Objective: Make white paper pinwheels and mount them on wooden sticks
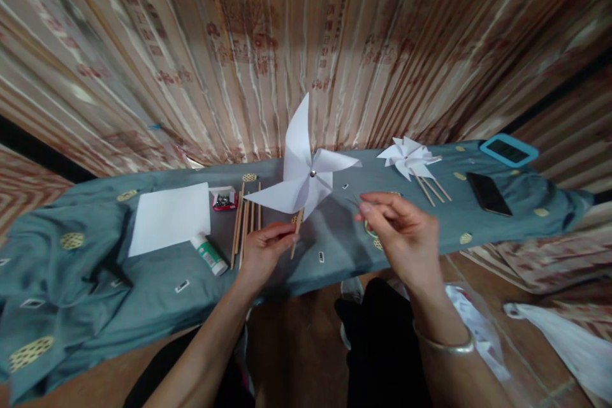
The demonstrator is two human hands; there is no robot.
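A white paper pinwheel [297,140], with a metal pin at its centre, stands upright above the table. My left hand [268,245] is closed round its wooden stick [297,229], just below the blades. To the right, my right hand [404,229] hovers with thumb and fingertips pinched together, apart from the pinwheel. Whatever it may hold is too small to make out. Partly hidden by that hand is a pair of scissors [368,228], showing a yellow-green handle and thin blade tips; whether the fingers touch it is unclear.
Several wooden sticks [238,229] lie left of the pinwheel, near a red box of pins [224,199], a glue stick [209,255] and white paper [171,217]. Finished pinwheels [408,156], a phone [488,194] and a blue-framed device [509,150] occupy the right. A curtain [296,32] hangs behind.
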